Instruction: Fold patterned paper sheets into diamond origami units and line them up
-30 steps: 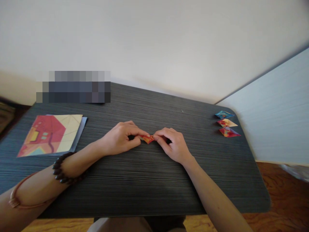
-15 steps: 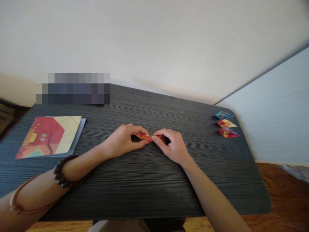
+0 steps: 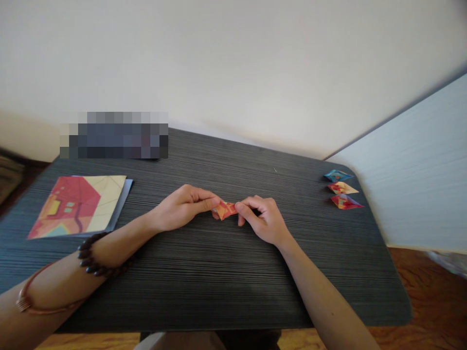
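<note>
A small folded paper piece (image 3: 226, 210), red and orange with pale patches, is stretched between my two hands over the middle of the dark table (image 3: 204, 282). My left hand (image 3: 186, 206) pinches its left end between thumb and fingers. The right end is pinched by my right hand (image 3: 264, 218). Both ends are partly covered by fingertips. Far to the right, three folded paper pieces of pointed shape stand in a column: a blue one (image 3: 338, 175), a cream and red one (image 3: 343, 188) and a red one (image 3: 346, 201).
Printed paper sheets (image 3: 78, 204) in red and cream lie stacked at the table's left. Behind them, a blurred-out dark object (image 3: 116, 138) sits near the wall (image 3: 233, 73). A pale panel (image 3: 412, 170) borders the right side.
The paper piece has been turned, so a broader red face with a point facing down shows. My fingers have shifted on it, and the right hand sits slightly further right.
</note>
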`<state>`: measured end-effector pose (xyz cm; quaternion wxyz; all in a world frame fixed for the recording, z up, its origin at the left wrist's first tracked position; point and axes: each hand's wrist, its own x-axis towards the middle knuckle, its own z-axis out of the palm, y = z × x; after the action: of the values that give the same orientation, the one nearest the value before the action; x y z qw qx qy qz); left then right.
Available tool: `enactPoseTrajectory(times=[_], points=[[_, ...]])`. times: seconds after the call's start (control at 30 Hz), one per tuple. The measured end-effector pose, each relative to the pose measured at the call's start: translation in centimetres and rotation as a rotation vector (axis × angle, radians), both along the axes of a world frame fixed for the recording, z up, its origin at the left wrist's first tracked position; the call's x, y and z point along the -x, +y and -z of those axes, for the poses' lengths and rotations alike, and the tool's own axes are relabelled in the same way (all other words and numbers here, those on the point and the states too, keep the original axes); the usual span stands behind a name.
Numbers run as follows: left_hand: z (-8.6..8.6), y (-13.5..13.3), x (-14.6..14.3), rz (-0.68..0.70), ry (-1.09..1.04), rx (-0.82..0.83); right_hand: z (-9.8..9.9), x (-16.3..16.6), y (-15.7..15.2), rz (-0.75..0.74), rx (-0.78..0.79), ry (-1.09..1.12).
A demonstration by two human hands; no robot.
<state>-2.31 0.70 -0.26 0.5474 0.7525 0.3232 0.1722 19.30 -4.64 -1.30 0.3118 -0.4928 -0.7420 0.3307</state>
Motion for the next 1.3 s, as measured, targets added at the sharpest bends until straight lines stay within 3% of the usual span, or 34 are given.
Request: enactPoseTrajectory(times=[0.2, 0.4, 0.8, 1.13, 1.3], points=[[0.10, -0.44, -0.32, -0.073, 0.014, 0.060, 0.27, -0.02, -0.16, 0.056, -0.031, -0.001], [0.31, -0.75, -0.66, -0.103, 0.077, 0.010, 0.29, 0.24, -0.19, 0.052, -0.044, -0.030], [-0.35, -0.31, -0.27, -0.028, -0.043, 0.224, 0.17, 0.00, -0.04, -0.029, -0.004, 0.039], [-0.33, 0.01, -0.13, 0.010, -0.035, 0.134, 0.47, -0.06, -0.04, 0.047, 0.033, 0.080], [-0.09, -0.40, -0.51, -0.042, -0.025, 0.217, 0.50, 0.04, -0.01, 0.057, 0.014, 0.075]])
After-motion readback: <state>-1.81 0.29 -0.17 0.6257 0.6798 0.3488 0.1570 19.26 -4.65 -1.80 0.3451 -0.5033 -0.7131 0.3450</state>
